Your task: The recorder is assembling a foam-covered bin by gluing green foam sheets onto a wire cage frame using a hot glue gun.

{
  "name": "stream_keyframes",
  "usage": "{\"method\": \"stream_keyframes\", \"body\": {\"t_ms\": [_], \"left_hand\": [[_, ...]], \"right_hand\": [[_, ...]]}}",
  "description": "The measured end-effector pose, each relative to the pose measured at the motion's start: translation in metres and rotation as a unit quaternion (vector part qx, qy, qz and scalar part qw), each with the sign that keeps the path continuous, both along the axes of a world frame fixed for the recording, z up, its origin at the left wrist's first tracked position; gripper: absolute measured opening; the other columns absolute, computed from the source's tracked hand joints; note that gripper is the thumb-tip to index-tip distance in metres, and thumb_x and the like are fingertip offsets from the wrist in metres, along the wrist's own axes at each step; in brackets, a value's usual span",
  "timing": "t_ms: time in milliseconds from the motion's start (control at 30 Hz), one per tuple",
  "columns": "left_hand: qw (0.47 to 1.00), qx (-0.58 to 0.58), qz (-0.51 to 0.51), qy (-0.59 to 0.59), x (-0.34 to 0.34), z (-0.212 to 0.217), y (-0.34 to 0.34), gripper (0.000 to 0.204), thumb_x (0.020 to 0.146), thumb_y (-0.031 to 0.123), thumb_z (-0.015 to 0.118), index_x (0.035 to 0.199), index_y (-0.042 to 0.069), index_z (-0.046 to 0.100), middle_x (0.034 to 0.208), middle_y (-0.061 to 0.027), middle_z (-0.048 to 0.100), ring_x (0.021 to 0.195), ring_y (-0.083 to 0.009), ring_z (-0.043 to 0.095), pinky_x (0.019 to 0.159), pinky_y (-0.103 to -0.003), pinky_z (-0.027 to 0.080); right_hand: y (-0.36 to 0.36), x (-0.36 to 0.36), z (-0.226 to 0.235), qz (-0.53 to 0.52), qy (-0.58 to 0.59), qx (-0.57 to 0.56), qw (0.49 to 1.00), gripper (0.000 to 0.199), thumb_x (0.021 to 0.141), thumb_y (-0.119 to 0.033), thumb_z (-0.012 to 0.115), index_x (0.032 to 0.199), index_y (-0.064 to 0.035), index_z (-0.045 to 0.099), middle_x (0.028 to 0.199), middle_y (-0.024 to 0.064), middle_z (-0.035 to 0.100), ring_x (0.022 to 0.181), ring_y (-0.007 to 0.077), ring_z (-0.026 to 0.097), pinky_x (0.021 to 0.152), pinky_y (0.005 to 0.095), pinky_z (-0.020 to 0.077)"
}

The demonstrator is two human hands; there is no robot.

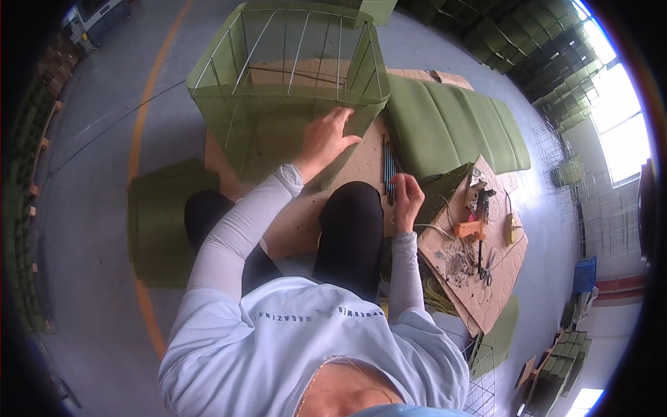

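A box-shaped wire frame covered in green mesh fabric (271, 125) stands in front of me, with bare wires showing along its far side. My left hand (325, 144) rests against its near wall below the rim, fingers stretched and thumb apart. To the right of the box lie several thin dark sticks (387, 163). Beside their near end is my right hand (408, 201), fingers curled together; whatever they may hold is hidden. An orange glue gun (471, 229) sits on a cardboard-topped stand to the right of that hand.
Folded green fabric panels (455, 125) lie right of the box, and a green stack (163, 222) is at left. Scissors (486, 275) and a yellow power strip (512, 229) share the cardboard (445, 271). Wire frames (556, 153) lean farther right.
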State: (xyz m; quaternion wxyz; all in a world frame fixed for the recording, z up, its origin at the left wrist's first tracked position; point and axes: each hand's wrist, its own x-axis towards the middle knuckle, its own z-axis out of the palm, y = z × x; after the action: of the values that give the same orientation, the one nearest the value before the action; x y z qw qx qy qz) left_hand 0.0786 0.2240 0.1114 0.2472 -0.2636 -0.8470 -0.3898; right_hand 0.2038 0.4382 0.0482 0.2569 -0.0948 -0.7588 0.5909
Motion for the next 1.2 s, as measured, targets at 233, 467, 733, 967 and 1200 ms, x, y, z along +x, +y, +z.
{"method": "stream_keyframes", "body": {"t_ms": [233,467,733,967,1200], "left_hand": [[0.973,0.226,0.051,0.007,0.017,-0.047,-0.004,0.005,0.086,0.003,0.067,0.091,0.003,0.067,0.081,-0.0108,0.065,0.067,-0.0248,0.064,0.06,-0.035,0.049],[0.91,-0.228,-0.041,-0.344,0.069,-0.183,-0.061,0.009,0.085,0.011,0.069,0.085,0.002,0.069,0.076,-0.012,0.065,0.067,-0.0275,0.063,0.061,-0.037,0.048],[0.944,0.279,0.02,-0.177,0.006,-0.056,0.019,0.032,0.09,0.022,0.072,0.113,-0.001,0.067,0.088,-0.0058,0.068,0.076,-0.0112,0.062,0.069,-0.026,0.05],[0.92,0.379,0.056,-0.086,-0.029,-0.056,0.033,0.02,0.089,0.011,0.072,0.1,-0.006,0.068,0.087,-0.0097,0.07,0.078,-0.0172,0.066,0.072,-0.029,0.054],[0.872,0.461,0.0,-0.164,-0.012,-0.056,0.037,0.02,0.094,0.012,0.067,0.101,-0.007,0.064,0.089,-0.0129,0.07,0.078,-0.0167,0.066,0.071,-0.027,0.055]], "right_hand": [[0.066,0.107,-0.036,-0.176,-0.018,-0.023,0.984,0.024,0.101,-0.019,0.055,0.095,-0.0004,0.069,0.081,0.0031,0.069,0.071,0.0085,0.06,0.063,0.0212,0.045],[0.118,0.179,-0.046,-0.145,-0.193,0.073,0.968,0.039,0.099,-0.027,0.058,0.072,0.0001,0.066,0.064,0.0044,0.065,0.061,0.0102,0.059,0.06,0.0267,0.044],[0.119,0.163,-0.042,-0.216,-0.205,0.149,0.943,0.027,0.097,-0.022,0.06,0.085,0.0014,0.068,0.067,0.0036,0.065,0.065,0.0081,0.058,0.062,0.0268,0.0463],[0.106,0.153,-0.042,-0.21,-0.299,0.313,0.877,0.029,0.09,-0.033,0.065,0.081,-0.0051,0.068,0.076,0.0188,0.065,0.074,0.0374,0.065,0.066,0.0458,0.0492],[0.178,0.211,-0.072,-0.472,-0.152,0.237,0.835,0.017,0.089,-0.021,0.066,0.086,-0.0049,0.067,0.075,0.015,0.066,0.069,0.0317,0.064,0.063,0.0396,0.0488]]}}
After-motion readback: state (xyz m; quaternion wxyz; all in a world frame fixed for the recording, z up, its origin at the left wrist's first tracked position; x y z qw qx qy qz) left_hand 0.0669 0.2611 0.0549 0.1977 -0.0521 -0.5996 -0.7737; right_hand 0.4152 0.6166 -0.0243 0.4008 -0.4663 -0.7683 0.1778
